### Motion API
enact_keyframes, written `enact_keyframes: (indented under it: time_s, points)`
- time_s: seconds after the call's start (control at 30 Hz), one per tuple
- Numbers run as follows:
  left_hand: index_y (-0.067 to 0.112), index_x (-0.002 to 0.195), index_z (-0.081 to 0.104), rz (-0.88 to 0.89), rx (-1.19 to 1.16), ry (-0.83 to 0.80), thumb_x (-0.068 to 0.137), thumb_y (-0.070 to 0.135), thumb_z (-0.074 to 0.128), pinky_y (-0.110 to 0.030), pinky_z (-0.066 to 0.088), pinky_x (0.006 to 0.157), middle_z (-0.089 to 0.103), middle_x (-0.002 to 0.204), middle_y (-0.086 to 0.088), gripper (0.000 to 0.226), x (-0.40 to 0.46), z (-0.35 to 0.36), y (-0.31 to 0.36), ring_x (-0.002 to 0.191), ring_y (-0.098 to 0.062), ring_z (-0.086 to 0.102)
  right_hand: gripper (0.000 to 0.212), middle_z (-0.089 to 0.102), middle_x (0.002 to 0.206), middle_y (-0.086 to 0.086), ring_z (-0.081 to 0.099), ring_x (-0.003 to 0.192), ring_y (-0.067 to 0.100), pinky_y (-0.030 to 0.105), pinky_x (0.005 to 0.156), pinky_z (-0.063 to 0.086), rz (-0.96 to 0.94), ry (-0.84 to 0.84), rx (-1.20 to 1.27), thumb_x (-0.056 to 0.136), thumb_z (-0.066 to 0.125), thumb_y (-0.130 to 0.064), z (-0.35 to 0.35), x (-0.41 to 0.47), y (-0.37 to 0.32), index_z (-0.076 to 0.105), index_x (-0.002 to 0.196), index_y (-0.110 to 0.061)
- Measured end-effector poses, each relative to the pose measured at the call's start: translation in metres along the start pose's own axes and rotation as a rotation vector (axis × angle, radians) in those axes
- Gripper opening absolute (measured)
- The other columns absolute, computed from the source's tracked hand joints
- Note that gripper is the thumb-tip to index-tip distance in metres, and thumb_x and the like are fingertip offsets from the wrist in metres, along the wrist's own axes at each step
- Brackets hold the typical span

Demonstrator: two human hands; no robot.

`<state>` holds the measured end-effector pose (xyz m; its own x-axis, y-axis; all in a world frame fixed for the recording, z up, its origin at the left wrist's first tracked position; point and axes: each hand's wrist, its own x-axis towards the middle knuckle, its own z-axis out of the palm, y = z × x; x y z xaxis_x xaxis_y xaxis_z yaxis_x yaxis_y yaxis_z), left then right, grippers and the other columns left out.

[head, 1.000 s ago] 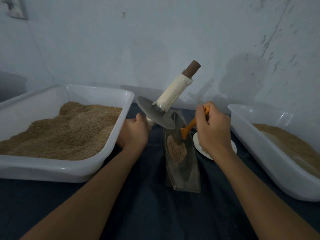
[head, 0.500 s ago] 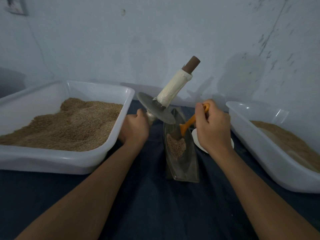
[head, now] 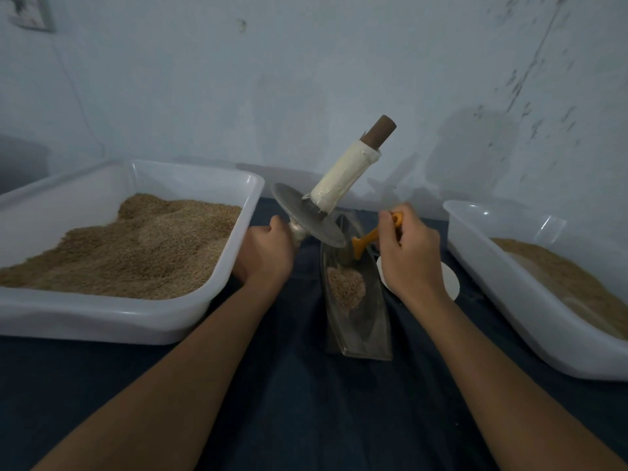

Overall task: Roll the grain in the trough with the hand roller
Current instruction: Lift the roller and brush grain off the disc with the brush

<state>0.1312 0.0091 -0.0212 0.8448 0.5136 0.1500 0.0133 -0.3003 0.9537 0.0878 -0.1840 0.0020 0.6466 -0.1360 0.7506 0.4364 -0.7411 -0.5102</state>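
Working at our desk (head: 306, 419) with its dark blue cloth against a scuffed pale wall (head: 306, 79); our left hand (head: 265, 256) grips the hand roller (head: 326, 205), our right hand (head: 411, 256) pinches an orange scoop (head: 365, 241) over the trough (head: 360, 321).

Orange scoop (head: 365, 244), white tubs (head: 190, 311), tan grain (head: 345, 287)

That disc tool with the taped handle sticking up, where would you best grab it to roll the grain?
Judging by its shape, the hand roller's grey metal disc has a handle on each side. The left hand grips the lower stub. The free, cream-taped handle points up and right, so the right hand, now holding the orange scoop, would probably take it from the right.
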Motion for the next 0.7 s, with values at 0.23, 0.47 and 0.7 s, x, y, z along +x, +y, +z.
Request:
enact_keyframes:
  time_s: [0.23,0.47,0.7]
  points:
    - [0.021,0.066,0.060,0.005,0.021,-0.008,0.102,0.045,0.041,-0.039,0.046,0.077,0.062,0.070,-0.003,0.047,0.001,-0.001,-0.002,0.066,-0.016,0.055,0.030,0.052,0.057,-0.001,0.051,0.050,0.014,0.030,0.045,0.039,-0.037,0.079,0.034,0.110,0.049,-0.030,-0.014,0.005,-0.008,0.055,0.084,-0.015]
    - [0.020,0.068,0.063,0.015,0.012,-0.022,0.102,0.046,0.040,-0.042,0.051,0.083,0.066,0.074,-0.006,0.048,0.000,-0.002,0.000,0.071,-0.020,0.059,0.033,0.057,0.059,0.004,0.056,0.052,0.016,0.036,0.049,0.044,-0.004,0.013,0.010,0.108,0.050,-0.031,-0.012,-0.008,-0.009,0.052,0.079,-0.016]
    - [0.019,0.071,0.066,0.009,0.015,-0.040,0.101,0.048,0.038,-0.045,0.054,0.088,0.069,0.076,-0.008,0.050,0.000,-0.003,0.000,0.074,-0.024,0.064,0.031,0.042,0.053,-0.005,0.046,0.047,0.015,0.027,0.044,0.033,-0.188,0.073,-0.092,0.109,0.051,-0.023,-0.031,-0.011,-0.017,0.051,0.081,-0.013]
